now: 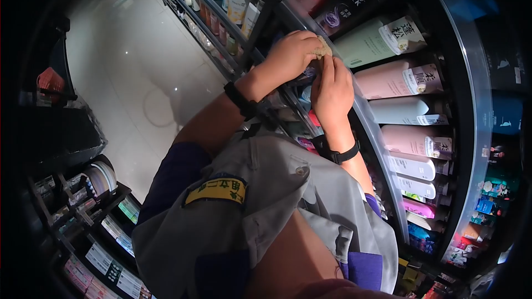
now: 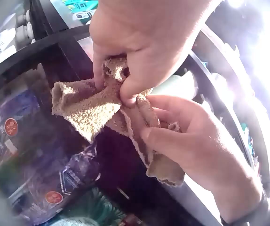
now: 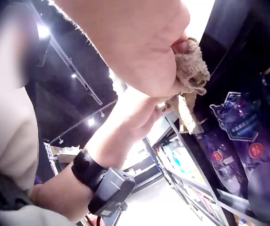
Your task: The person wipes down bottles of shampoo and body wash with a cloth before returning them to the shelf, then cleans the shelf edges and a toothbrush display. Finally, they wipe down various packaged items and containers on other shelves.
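Probable cloth [image 2: 88, 110] in 2 hands [image 1: 293, 52] [image 1: 333, 88]

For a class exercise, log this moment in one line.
left hand: grips tan cloth; right hand: pinches tan cloth; beside: bottle shelf

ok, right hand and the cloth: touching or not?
Touching. The left wrist view shows it: the right hand pinches the lower folds of the tan cloth, with no gap between them.

You wear a grey top [image 1: 282, 171] with purple sleeves [image 1: 176, 171], a yellow chest patch [image 1: 216, 190] bearing dark characters, and black wristbands [image 1: 240, 101], one carrying a grey box [image 3: 111, 190].
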`<act>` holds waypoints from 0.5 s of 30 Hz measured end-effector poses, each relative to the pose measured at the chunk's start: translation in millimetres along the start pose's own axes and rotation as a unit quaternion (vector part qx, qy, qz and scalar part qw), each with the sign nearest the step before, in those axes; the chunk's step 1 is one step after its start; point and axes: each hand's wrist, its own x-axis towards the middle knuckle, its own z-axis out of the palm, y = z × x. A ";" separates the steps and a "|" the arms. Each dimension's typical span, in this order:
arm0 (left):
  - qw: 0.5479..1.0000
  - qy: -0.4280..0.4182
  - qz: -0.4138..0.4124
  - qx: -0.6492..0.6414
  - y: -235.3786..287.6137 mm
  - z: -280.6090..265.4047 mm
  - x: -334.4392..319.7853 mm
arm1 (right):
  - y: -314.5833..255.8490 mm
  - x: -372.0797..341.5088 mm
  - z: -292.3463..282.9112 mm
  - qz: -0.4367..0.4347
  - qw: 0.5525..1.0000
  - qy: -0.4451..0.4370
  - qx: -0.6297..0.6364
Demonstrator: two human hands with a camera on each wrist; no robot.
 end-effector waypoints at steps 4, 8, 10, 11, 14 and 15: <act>0.999 0.021 -0.007 0.026 -18.9 -14.5 2.6 | -12.8 20.9 17.0 -0.009 1.000 0.012 -0.010; 0.996 0.066 -0.004 0.054 -38.3 -25.2 1.5 | -25.8 40.6 33.2 -0.006 1.000 0.000 -0.025; 0.994 0.081 0.008 0.070 -49.4 -29.8 3.8 | -31.9 50.5 38.9 -0.014 1.000 0.015 -0.015; 0.993 0.085 0.007 0.076 -54.8 -31.8 5.0 | -34.5 55.1 42.4 -0.011 1.000 0.012 -0.015; 0.993 0.087 -0.006 0.076 -61.4 -44.5 6.9 | -41.0 69.1 51.5 -0.026 0.999 0.034 -0.027; 0.994 0.076 -0.041 0.068 -61.4 -49.7 7.3 | -39.8 72.4 55.6 -0.029 0.999 0.043 0.007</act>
